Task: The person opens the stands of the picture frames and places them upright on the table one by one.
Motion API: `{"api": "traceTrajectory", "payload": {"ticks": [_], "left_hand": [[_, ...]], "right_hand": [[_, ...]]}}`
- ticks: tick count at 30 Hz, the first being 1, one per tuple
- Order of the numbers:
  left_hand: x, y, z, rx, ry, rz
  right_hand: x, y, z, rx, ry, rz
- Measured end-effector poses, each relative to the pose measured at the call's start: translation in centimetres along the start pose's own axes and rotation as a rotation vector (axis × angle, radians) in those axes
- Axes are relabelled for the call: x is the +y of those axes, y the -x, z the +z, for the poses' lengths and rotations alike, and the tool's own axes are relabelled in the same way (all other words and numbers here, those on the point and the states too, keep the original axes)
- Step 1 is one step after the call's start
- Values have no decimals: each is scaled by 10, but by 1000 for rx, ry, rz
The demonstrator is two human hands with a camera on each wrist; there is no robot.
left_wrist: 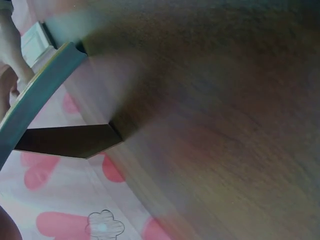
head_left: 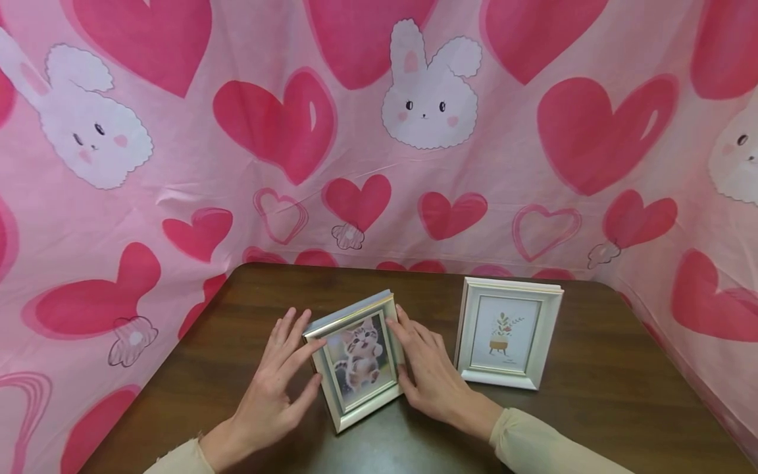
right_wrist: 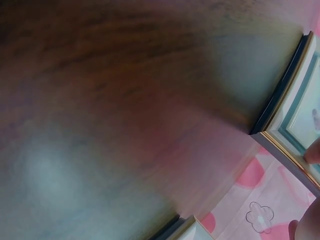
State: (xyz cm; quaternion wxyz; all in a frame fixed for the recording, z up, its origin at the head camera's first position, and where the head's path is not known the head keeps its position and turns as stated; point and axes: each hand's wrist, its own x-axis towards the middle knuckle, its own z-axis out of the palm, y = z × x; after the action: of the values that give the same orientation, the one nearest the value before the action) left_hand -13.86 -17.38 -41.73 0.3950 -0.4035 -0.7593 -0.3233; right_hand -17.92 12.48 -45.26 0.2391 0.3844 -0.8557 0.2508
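Observation:
A silver-gold picture frame [head_left: 361, 359] with a kitten picture stands tilted back on the table, its bottom edge angled up to the right in the head view. In the left wrist view its dark stand leg [left_wrist: 70, 141] reaches down to the tabletop. The left hand [head_left: 272, 385] lies at the frame's left edge, index fingertip on the front border, thumb by the side, other fingers stretched upward. On the right edge rests the right hand [head_left: 429, 368], fingers nearly straight, with a fingertip [right_wrist: 313, 152] on the front in the right wrist view.
A white picture frame [head_left: 509, 332] with a potted-plant picture stands on the right of the brown wooden table [head_left: 598, 395]. Pink cloth [head_left: 367, 158] with hearts and rabbits hangs behind the table and along both sides.

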Motion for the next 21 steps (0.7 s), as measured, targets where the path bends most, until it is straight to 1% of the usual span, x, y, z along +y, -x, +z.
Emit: {"api": "traceTrajectory", "payload": {"ticks": [7, 14, 21], "left_hand": [[-6, 0, 1, -13, -3, -27], [-16, -1, 2, -56, 8, -65], [-26, -6, 5, -58, 18, -48]], "right_hand": [[-1, -1, -1, -3, 17, 5], [0, 0, -2, -1, 16, 16], [0, 1, -3, -8, 4, 36]]}}
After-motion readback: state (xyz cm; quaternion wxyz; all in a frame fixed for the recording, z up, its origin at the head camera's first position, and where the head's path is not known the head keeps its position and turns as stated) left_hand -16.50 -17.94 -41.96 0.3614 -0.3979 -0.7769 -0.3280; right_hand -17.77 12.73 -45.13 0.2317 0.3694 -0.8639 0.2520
